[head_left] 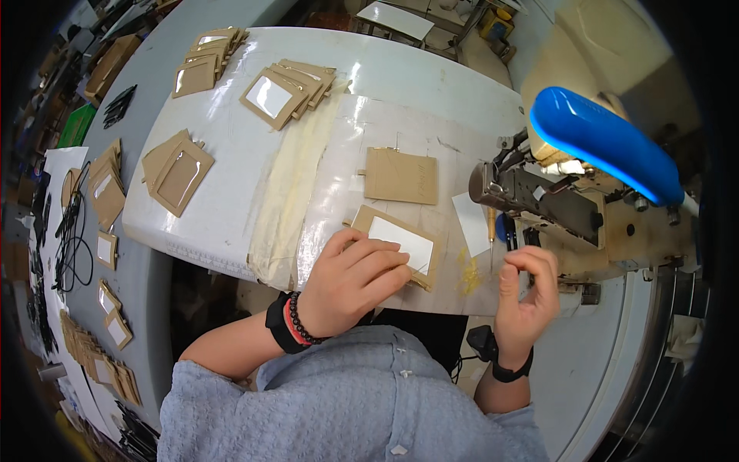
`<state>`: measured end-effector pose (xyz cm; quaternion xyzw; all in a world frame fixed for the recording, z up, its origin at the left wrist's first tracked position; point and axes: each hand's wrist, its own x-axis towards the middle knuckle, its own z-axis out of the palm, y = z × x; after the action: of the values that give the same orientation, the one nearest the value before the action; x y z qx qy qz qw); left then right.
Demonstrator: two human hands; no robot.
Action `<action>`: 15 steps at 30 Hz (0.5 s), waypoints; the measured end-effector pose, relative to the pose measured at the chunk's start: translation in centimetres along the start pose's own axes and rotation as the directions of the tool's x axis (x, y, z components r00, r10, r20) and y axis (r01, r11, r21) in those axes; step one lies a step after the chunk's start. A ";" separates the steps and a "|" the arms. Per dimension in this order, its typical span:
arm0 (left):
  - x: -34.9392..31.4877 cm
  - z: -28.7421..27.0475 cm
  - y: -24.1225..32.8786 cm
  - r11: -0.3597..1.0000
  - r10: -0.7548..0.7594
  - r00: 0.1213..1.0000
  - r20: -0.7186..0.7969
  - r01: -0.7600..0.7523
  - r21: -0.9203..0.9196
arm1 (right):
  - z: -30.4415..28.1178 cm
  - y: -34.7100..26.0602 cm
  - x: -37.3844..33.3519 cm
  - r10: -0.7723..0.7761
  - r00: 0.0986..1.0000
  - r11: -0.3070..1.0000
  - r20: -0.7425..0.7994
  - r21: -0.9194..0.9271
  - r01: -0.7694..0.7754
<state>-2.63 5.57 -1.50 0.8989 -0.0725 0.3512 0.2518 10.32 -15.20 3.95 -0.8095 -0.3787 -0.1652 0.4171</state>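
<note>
On the near part of the white table lies a tan card holder [433, 244] with a white window. My left hand [356, 276] is closed over its lower left side, fingers bent across the window's edge and thumb hidden. Just right of it my right hand [530, 296] is raised near the table's front edge, its fingers curled and thumb close to the index fingertip. Whatever that pinch holds, if anything, is too small to make out. Beyond the left hand another tan card holder [401, 176] lies flat, window not showing. An awl with a wooden handle [491, 223] lies above my right hand.
A sewing machine [539, 196] with a blue lamp [604, 142] stands at the right. Yellow thread scraps [469, 271] and a white sheet [470, 223] lie beside it. Stacked card holders [269, 96] sit at the far left; more lie on a grey side table [142, 254].
</note>
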 end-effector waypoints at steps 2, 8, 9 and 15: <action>0.3 -0.2 0.4 0.999 -0.016 0.999 0.031 0.018 -0.050 | 0.8 -0.3 0.4 0.143 0.945 0.949 0.295 0.232 -0.216; 0.4 -0.4 1.2 0.978 -0.073 0.988 0.139 0.098 -0.185 | 3.0 -0.1 -0.6 0.136 0.747 0.725 0.651 0.449 -0.523; 0.4 -0.4 1.3 0.972 -0.084 0.985 0.150 0.114 -0.205 | 3.2 0.1 -0.8 0.130 0.736 0.706 0.664 0.459 -0.539; 0.5 -0.8 1.0 0.945 -0.148 0.934 0.326 0.231 -0.232 | 4.5 -0.4 -2.7 0.335 0.637 0.480 0.694 0.456 -0.749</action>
<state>-2.98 5.15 -0.29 0.9028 -0.0690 0.1693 0.3892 8.07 -12.71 -0.14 -0.6702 -0.2167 0.3661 0.6081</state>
